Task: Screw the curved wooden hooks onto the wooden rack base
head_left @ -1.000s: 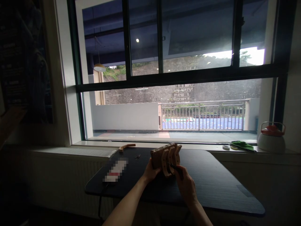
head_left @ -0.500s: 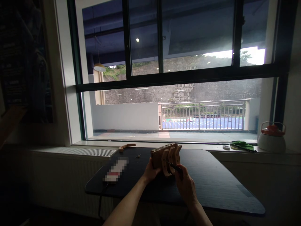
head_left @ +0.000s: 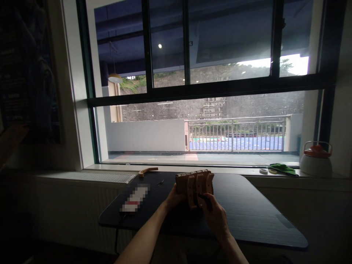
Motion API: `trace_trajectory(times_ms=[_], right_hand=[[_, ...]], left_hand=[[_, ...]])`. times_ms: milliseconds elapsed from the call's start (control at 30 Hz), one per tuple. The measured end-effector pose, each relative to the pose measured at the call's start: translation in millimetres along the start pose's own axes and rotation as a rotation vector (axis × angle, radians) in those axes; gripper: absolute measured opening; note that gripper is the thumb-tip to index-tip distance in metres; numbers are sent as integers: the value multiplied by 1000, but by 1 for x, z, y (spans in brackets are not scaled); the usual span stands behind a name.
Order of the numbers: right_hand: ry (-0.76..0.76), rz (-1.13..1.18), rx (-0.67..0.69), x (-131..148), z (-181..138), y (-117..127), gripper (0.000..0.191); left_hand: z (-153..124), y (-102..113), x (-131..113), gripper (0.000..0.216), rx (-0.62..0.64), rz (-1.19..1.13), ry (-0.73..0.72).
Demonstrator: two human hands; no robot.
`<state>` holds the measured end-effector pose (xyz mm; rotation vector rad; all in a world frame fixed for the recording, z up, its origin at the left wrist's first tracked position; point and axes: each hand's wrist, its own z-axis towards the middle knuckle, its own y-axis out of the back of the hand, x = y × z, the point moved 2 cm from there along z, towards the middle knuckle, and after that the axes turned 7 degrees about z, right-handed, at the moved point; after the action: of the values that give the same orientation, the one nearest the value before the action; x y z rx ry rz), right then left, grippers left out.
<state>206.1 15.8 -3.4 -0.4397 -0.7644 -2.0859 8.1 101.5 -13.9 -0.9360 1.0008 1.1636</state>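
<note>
My left hand [head_left: 175, 198] is closed around the left edge of a brown wooden piece [head_left: 181, 184], which is tilted up above the table. On its near side stand several bent, light wooden slats [head_left: 190, 192] with small dark holes. In my right hand [head_left: 216, 216] is a black-handled screwdriver [head_left: 206, 200], its fingers wrapped round the handle. The thin shaft points left toward the slats; where the tip rests is too dark to make out. Another bent wooden slat [head_left: 148, 171] lies at the table's far left edge, with a few small screws [head_left: 160, 182] nearby.
The dark table [head_left: 255, 216] stands against a window sill. A blurred-out white and red object [head_left: 135, 200] lies on its left, a cable hanging below. On the sill are tape rolls [head_left: 263, 171], a green cloth [head_left: 283, 169] and a white kettle with a red lid [head_left: 316, 161].
The wooden piece has turned, so its slats face me more squarely and its top edge sits slightly lower. Both hands have shifted a little with it, still holding on.
</note>
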Motion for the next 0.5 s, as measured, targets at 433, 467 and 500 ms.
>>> trace_trajectory(times_ms=[433,467,500], right_hand=[[-13,-15,38,1,0,2,24],[-14,-20,38,1,0,2,24],[-14,-26,36,2,1,2,24]], left_hand=[[-4,-4,-9,66,-1,20,-27],[-4,-4,-7,66,-21,32,-26],[-4,-4,-5,65,-40,45,-22]])
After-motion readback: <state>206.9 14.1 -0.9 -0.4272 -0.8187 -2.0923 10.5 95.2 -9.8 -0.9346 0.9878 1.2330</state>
